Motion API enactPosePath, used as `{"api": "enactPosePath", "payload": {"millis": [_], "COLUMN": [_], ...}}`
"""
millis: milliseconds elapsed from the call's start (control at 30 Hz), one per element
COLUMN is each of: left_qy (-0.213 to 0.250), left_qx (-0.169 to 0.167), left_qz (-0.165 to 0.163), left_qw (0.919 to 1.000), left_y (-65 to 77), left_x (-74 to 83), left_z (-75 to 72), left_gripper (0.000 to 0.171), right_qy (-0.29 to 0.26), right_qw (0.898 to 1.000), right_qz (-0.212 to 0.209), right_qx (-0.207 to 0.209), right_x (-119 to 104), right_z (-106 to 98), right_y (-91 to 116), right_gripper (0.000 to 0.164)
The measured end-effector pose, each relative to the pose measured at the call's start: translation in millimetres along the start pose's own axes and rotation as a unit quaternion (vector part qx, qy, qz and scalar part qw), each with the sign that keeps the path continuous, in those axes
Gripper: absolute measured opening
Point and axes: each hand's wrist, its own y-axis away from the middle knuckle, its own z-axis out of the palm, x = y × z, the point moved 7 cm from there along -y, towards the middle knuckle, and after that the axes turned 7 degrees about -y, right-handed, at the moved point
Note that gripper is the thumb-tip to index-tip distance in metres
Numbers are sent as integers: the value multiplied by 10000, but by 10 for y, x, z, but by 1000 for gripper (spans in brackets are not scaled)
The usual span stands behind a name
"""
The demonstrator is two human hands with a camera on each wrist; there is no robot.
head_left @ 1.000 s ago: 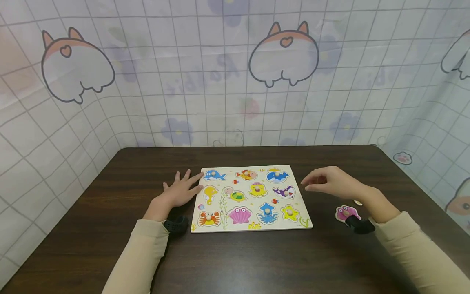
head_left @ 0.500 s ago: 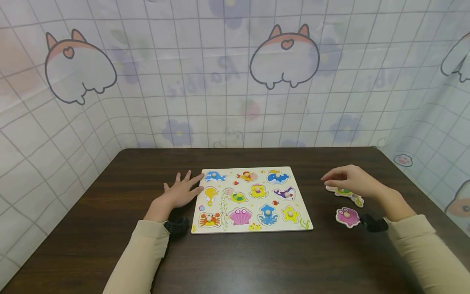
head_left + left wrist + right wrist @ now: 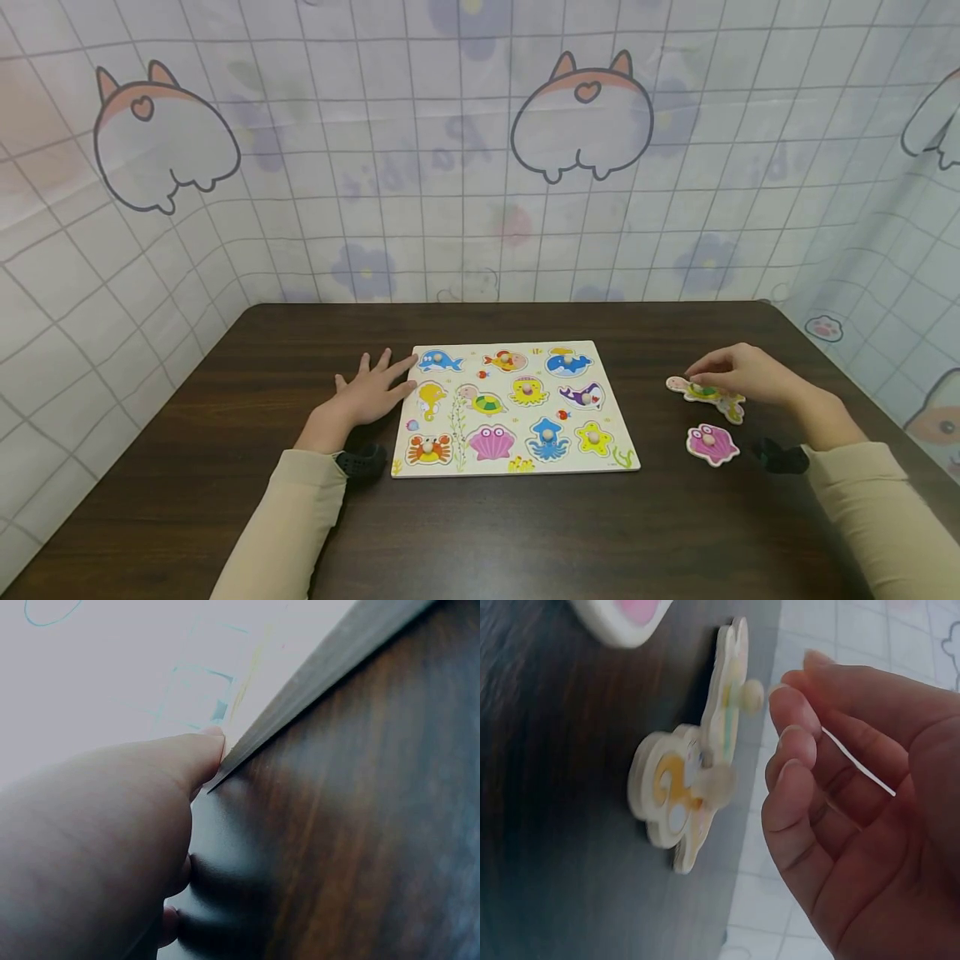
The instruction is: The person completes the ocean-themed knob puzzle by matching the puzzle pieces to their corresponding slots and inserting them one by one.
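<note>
A wooden sea-animal puzzle board [image 3: 611,427] lies flat on the table. My left hand [image 3: 363,396] rests at its left edge with fingers spread, and in the left wrist view the thumb [image 3: 202,754] touches the board's edge. To the right of the board, my right hand [image 3: 757,377] hovers over a turtle puzzle piece [image 3: 681,385]. Its fingers are loosely bent, and the fingertips [image 3: 787,739] are close to the turtle's knob [image 3: 752,696] with a small gap between. A seahorse piece [image 3: 656,784] lies against the turtle, and a pink shell piece [image 3: 711,444] sits nearer me.
Knobbed pieces such as the crab [image 3: 427,448] and the starfish [image 3: 593,437] sit in the board. The seahorse, turtle and shell pictures there show no knobs. Patterned cloth [image 3: 420,208] hangs behind the dark wooden table [image 3: 480,533] and at its sides.
My right hand has moved right, from beside the board to over the turtle piece, uncovering the turtle, seahorse and shell pieces. The left hand has stayed in place.
</note>
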Motion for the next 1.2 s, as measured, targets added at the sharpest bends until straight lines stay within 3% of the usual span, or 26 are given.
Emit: {"api": "enactPosePath", "payload": {"millis": [233, 833, 1200], "left_qy": [-27, -30, -11], "left_qx": [4, 22, -13], "left_qz": [-5, -22, 22], "left_qw": [10000, 10000, 10000], "left_y": [2, 1, 19], "left_x": [6, 5, 19], "left_z": [-5, -4, -23], "left_gripper": [64, 64, 63], "right_qy": [-13, 298, 474], "right_qw": [9998, 9995, 9978], "right_qz": [174, 79, -181], "right_qx": [-96, 5, 418], "right_x": [84, 79, -186], "right_z": [-4, 12, -18], "right_y": [0, -14, -40], "right_gripper": [24, 20, 21]}}
